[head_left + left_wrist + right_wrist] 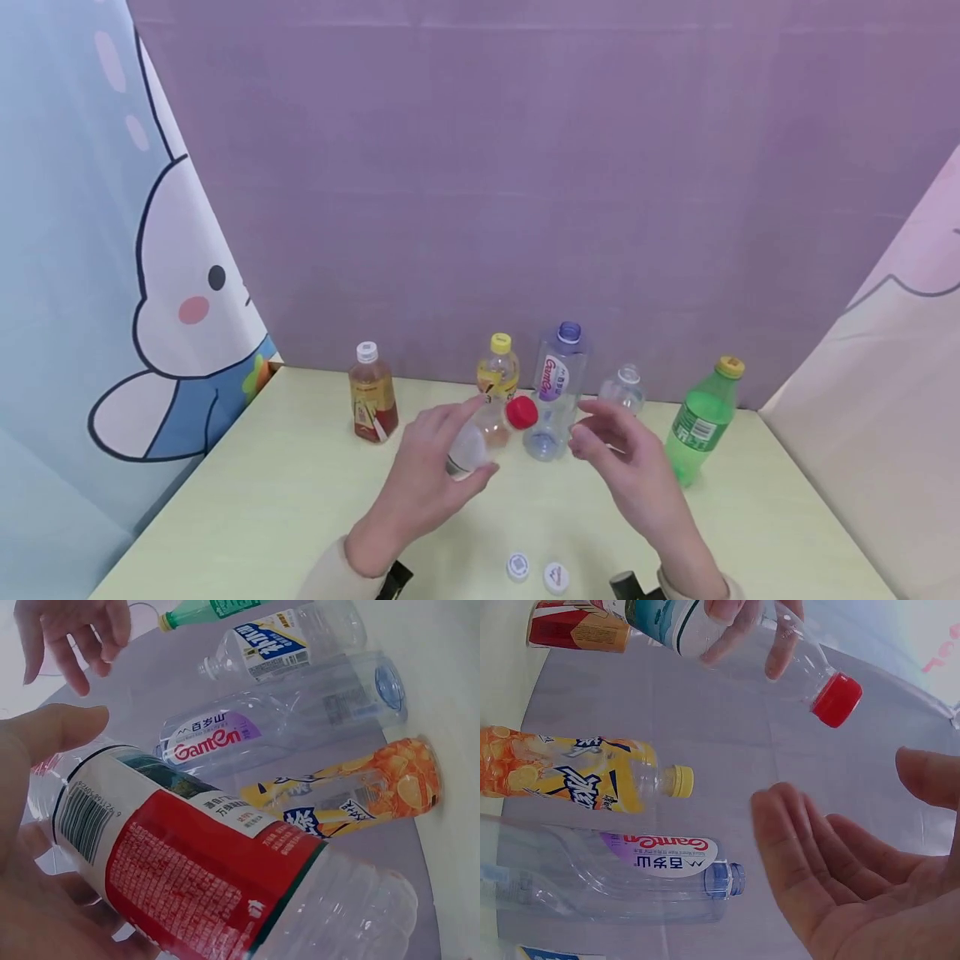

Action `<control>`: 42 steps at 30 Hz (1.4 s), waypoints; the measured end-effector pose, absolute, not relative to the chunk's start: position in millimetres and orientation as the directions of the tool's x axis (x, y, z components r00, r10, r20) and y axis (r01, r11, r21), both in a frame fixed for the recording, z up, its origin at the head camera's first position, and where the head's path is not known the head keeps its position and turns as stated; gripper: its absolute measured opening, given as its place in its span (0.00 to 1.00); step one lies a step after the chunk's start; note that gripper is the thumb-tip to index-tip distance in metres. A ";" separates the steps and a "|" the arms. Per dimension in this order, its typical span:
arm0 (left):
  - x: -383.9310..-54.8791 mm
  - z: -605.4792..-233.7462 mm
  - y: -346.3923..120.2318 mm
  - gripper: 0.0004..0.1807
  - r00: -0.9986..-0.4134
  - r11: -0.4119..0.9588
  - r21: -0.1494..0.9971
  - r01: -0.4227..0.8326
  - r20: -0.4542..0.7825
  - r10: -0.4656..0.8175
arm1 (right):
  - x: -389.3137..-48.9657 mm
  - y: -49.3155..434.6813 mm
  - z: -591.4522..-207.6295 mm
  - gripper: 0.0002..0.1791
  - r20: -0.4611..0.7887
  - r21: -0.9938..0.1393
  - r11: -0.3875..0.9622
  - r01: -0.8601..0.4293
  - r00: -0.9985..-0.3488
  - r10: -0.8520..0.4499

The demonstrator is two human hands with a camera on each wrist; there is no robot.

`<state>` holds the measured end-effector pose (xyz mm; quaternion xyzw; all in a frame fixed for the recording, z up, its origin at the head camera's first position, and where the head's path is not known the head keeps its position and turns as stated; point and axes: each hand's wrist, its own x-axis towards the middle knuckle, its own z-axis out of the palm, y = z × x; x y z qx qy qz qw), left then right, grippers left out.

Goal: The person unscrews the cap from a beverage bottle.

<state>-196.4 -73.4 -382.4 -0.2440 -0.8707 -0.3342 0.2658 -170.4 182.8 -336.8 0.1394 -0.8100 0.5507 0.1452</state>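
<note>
My left hand (427,471) holds a clear plastic bottle (195,855) with a red and white label, tilted above the table, its red cap (521,412) pointing up and to the right. In the left wrist view the thumb lies along one side of this bottle and the fingers come round the other. My right hand (633,467) is to the right of the red cap, apart from it. Its fingers are loosely bent with nothing between them, as the right wrist view shows. Two white bottle caps (517,567) lie on the table (300,517) between the forearms.
Along the back stand a brown drink bottle (372,396), a yellow-capped bottle (498,367), a tall uncapped Ganten bottle (553,400) and a small clear uncapped bottle (626,387). A green bottle (701,425) with a yellow cap is at the right. A purple curtain (480,208) hangs behind.
</note>
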 end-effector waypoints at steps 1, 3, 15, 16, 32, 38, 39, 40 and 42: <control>-195.9 -382.7 -72.9 0.43 -0.735 0.663 0.440 0.605 0.628 0.254 | -169.6 182.1 -336.8 0.19 0.391 -0.859 0.334 -0.389 -0.918 -0.063; -195.0 -382.9 -72.2 0.43 -0.720 0.665 0.417 0.620 0.638 0.272 | -168.6 180.4 -336.5 0.18 0.393 -0.870 0.298 -0.392 -0.918 -0.058; -193.6 -387.1 -70.0 0.42 -0.590 0.714 0.159 0.682 0.697 0.408 | -170.2 166.3 -339.2 0.19 0.186 -0.949 0.248 -0.195 -0.981 -0.060; -193.2 -387.6 -69.7 0.42 -0.589 0.723 0.142 0.677 0.693 0.416 | -170.8 165.4 -339.9 0.19 0.166 -0.954 0.242 -0.176 -0.984 -0.061; -187.0 -387.7 -64.2 0.42 -0.588 0.769 0.037 0.638 0.668 0.456 | -176.0 159.6 -353.0 0.32 0.044 -0.871 0.484 -0.082 -0.995 -0.090; -187.3 -388.7 -62.2 0.42 -0.562 0.766 0.012 0.643 0.687 0.460 | -177.8 156.0 -356.2 0.34 0.073 -0.842 0.532 -0.085 -0.996 -0.044; -187.4 -388.9 -61.9 0.42 -0.558 0.765 0.009 0.644 0.689 0.462 | -178.1 155.8 -355.9 0.34 0.073 -0.836 0.542 -0.083 -0.997 -0.040; -187.5 -389.1 -61.7 0.42 -0.556 0.765 0.008 0.644 0.691 0.462 | -178.3 155.7 -355.5 0.35 0.072 -0.830 0.551 -0.081 -0.997 -0.037; -187.6 -389.6 -61.6 0.42 -0.556 0.765 0.006 0.643 0.692 0.462 | -178.5 155.6 -354.9 0.35 0.071 -0.823 0.562 -0.079 -0.997 -0.036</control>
